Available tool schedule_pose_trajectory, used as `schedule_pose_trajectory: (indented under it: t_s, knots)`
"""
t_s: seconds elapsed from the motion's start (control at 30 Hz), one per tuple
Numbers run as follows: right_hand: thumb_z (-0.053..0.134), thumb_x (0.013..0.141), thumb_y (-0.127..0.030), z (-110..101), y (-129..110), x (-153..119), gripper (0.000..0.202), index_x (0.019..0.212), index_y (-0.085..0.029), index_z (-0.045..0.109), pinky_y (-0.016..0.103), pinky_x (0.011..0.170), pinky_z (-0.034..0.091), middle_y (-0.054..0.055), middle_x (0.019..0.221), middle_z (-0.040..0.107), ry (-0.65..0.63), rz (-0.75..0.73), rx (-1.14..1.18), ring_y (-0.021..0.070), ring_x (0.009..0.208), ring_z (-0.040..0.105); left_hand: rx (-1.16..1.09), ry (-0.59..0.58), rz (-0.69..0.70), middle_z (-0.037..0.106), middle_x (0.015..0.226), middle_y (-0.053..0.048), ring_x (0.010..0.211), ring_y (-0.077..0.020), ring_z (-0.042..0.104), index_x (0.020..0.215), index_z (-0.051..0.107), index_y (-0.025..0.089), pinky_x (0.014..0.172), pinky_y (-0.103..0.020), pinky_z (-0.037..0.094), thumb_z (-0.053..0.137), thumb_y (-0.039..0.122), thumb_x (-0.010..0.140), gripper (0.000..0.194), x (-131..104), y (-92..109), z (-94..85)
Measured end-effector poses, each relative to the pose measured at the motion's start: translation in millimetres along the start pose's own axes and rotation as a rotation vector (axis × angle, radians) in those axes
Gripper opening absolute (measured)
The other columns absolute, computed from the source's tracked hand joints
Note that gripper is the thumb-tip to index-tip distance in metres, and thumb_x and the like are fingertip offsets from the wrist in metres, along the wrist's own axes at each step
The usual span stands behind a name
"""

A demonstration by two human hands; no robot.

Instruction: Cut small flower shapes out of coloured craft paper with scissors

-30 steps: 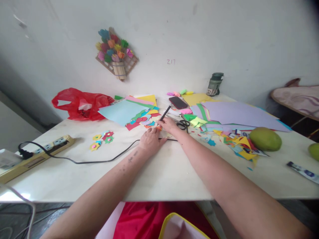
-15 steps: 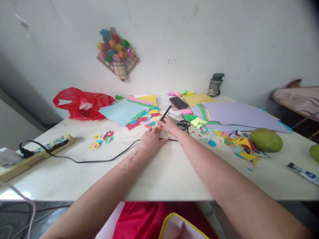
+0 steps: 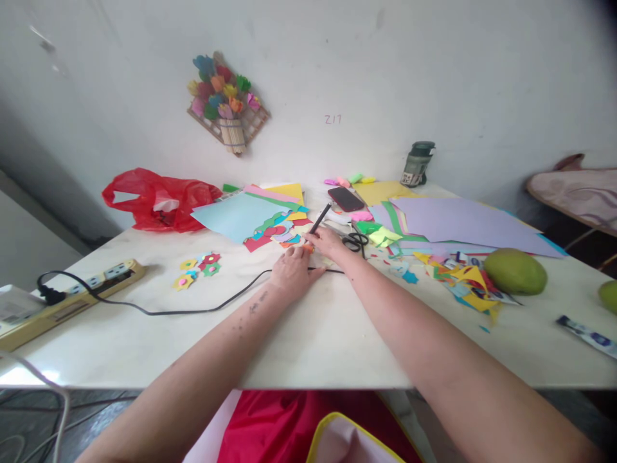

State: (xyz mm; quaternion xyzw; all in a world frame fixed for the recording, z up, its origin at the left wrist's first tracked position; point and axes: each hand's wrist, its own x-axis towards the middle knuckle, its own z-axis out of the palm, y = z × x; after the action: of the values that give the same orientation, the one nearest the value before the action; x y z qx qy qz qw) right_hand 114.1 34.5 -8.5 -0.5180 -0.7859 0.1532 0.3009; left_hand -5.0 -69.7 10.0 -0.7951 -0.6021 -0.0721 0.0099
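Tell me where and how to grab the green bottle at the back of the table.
Probably around the middle of the bottle, coming from the front: it stands tall on its base, its near side is uncovered, and the wall rises behind it.

Soft, diffuse light; glare whitens the near-left corner of the bench (image 3: 318,341); mild blur, edges stretched, upper-right frame corner dark.

The head camera looks down from the near side of the white table (image 3: 318,344). It faces the wall (image 3: 347,58) beyond it.
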Motion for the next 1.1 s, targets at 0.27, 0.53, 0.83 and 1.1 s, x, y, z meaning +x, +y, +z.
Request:
schedule_pose_trajectory:
  t_s: [0.27,0.53,0.83,1.1]
  knots:
    - [0.05,0.09,-0.043,-0.2,-0.4,0.2,0.033,0.095,-0.017,0.07,0.025,0.072,0.044,0.007,0.09,0.072,-0.007,0.005,-0.003,0.0179,0.083,0.065,0.007,0.015,0.003,0.052,0.127,-0.014,0.123,-0.0276,0.045,0.126,0.05,0.015,0.101,-0.037,0.039,0.04,0.053,0.089,0.053,0.8,-1.3,1.3]
    - [0.05,0.09,-0.044,-2.0,-2.7,-0.8,0.035,0.098,-0.017,0.07,0.025,0.075,0.044,0.008,0.094,0.073,-0.013,0.01,-0.036,0.019,0.087,0.065,-0.002,0.013,-0.002,0.051,0.127,-0.013,0.123,-0.0274,0.045,0.125,0.05,0.017,0.1,-0.037,0.038,0.041,0.052,0.089,0.051,-0.3,-0.6,-0.2]
    - [0.049,0.09,-0.045,-0.9,-1.7,-0.4,0.036,0.099,-0.017,0.07,0.026,0.075,0.044,0.009,0.095,0.073,-0.008,0.006,-0.034,0.0197,0.087,0.065,0.004,0.011,0.004,0.052,0.127,-0.014,0.122,-0.028,0.045,0.124,0.051,0.015,0.1,-0.038,0.039,0.04,0.052,0.089,0.052,0.2,-0.9,0.1]
    - [0.049,0.09,-0.044,-0.8,-1.5,-0.3,0.035,0.097,-0.017,0.07,0.025,0.075,0.044,0.008,0.093,0.073,-0.001,0.005,-0.017,0.0191,0.087,0.065,0.001,0.004,-0.001,0.052,0.127,-0.013,0.122,-0.0278,0.045,0.125,0.051,0.017,0.099,-0.037,0.039,0.04,0.052,0.089,0.051,-0.5,-0.1,-1.9]
